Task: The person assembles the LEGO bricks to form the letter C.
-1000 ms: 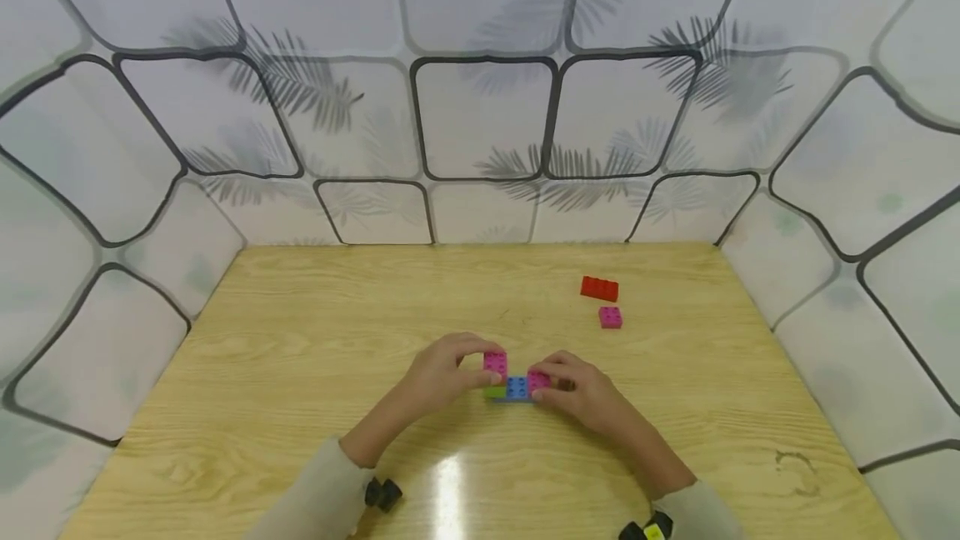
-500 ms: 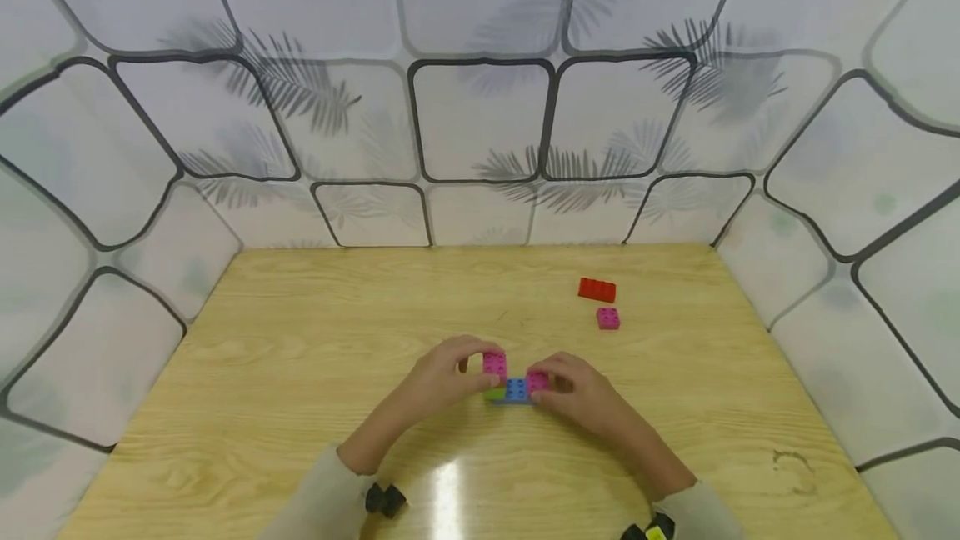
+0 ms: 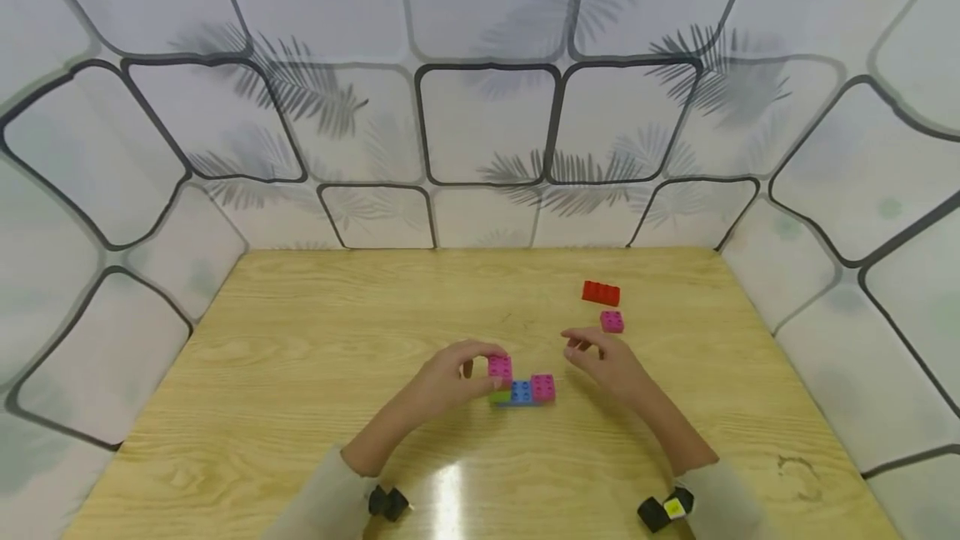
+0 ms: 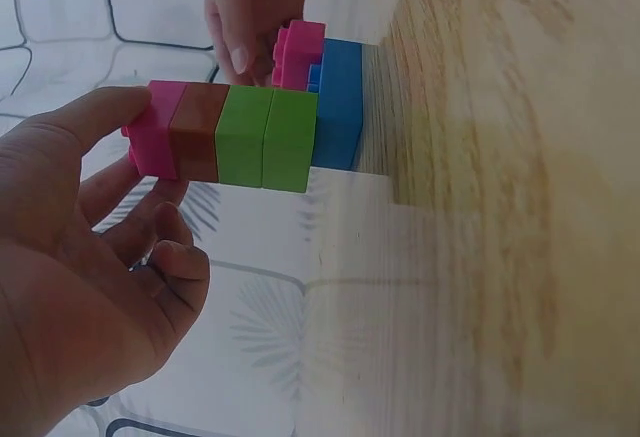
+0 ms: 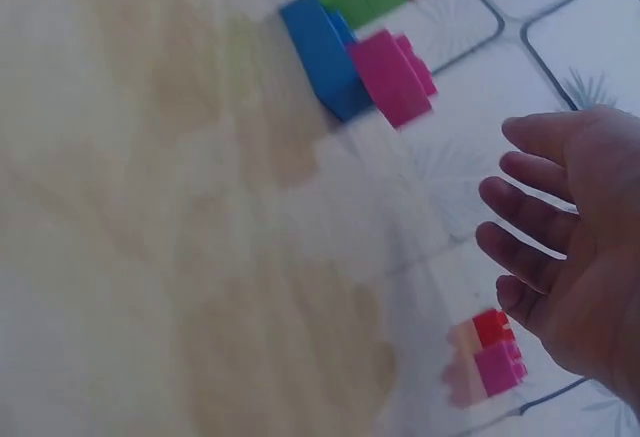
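My left hand (image 3: 453, 375) pinches the pink brick (image 4: 155, 132) at the top of a stack, thumb and fingers on its sides. Under that pink piece sit a reddish-brown brick (image 4: 198, 133) and two green bricks (image 4: 265, 139), all upon one end of a long blue brick (image 4: 342, 107). A second pink brick (image 3: 543, 387) sits on the blue brick's other end, with bare blue studs between. Beyond it to the right, my right hand (image 3: 613, 363) hovers over the table, fingers loosely bent and holding nothing. The nearest thing ahead of it is a loose pink brick (image 3: 612, 322).
A red brick (image 3: 602, 292) lies just behind the loose pink one. The wooden table (image 3: 337, 298) is bounded at the back and sides by patterned cloth walls (image 3: 487, 123). Each wrist wears a small black device, such as the right one (image 3: 666, 510).
My right hand has let go of the pink brick on the blue brick's end and moved right and away, toward the loose bricks. My left hand keeps its hold on the stack.
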The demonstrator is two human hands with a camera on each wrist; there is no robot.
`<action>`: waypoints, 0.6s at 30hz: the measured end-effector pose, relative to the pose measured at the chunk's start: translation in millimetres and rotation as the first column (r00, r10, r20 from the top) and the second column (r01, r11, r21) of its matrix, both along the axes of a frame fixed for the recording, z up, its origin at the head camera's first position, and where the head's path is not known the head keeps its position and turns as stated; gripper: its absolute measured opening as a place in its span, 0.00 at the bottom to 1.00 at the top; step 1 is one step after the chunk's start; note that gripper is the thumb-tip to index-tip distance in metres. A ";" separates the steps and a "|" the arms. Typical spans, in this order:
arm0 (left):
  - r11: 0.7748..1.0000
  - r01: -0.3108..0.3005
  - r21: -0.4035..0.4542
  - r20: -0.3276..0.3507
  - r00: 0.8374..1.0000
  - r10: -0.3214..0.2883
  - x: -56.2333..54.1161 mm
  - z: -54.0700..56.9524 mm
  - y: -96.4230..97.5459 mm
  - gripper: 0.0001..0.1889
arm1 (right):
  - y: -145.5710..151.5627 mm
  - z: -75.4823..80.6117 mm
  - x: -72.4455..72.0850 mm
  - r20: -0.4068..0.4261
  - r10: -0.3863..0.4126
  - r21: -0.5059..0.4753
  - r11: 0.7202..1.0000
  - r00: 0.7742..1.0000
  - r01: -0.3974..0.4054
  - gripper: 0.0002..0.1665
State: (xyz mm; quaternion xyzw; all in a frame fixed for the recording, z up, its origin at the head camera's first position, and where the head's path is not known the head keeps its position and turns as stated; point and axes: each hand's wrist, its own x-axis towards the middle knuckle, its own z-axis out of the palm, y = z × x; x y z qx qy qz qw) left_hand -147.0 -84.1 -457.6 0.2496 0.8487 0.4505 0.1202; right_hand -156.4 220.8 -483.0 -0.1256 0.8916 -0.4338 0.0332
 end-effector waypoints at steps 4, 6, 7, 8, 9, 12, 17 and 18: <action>1.000 -0.003 0.016 0.011 1.000 0.003 0.7 -1.4 -0.3 0.23 | 18.9 5.0 -21.6 -0.059 -0.049 0.002 0.999 0.997 0.050 0.24; 1.000 -0.007 0.019 0.012 1.000 0.006 1.0 -1.9 -0.3 0.23 | 29.6 5.8 -33.3 -0.074 -0.071 0.013 0.997 0.995 0.073 0.24; 1.000 -0.008 0.020 0.012 1.000 0.008 1.0 -2.1 -0.2 0.23 | 35.5 5.0 -39.1 -0.078 -0.083 0.021 0.996 0.994 0.085 0.24; 1.000 -0.008 0.023 0.012 1.000 0.007 1.0 -2.4 -0.1 0.23 | 41.2 4.8 -44.5 -0.075 -0.093 0.028 0.995 0.993 0.095 0.24; 1.000 -0.008 0.026 0.013 1.000 0.007 1.0 -2.8 -0.1 0.22 | 47.4 4.2 -49.9 -0.076 -0.100 0.034 0.994 0.992 0.103 0.24; 0.999 -0.002 0.041 0.016 1.000 0.001 0.7 -5.2 0.0 0.21 | 66.1 2.2 -64.3 -0.086 -0.103 0.054 0.993 0.991 0.108 0.26; 0.998 0.008 0.060 0.015 1.000 -0.009 -0.4 -8.1 -0.1 0.19 | 92.6 0.1 -82.7 -0.095 -0.057 0.090 0.994 0.994 0.065 0.28; 0.998 0.009 0.062 0.016 1.000 -0.010 -0.5 -8.4 -0.2 0.19 | 96.4 -0.5 -85.7 -0.090 -0.049 0.098 0.993 0.995 0.057 0.28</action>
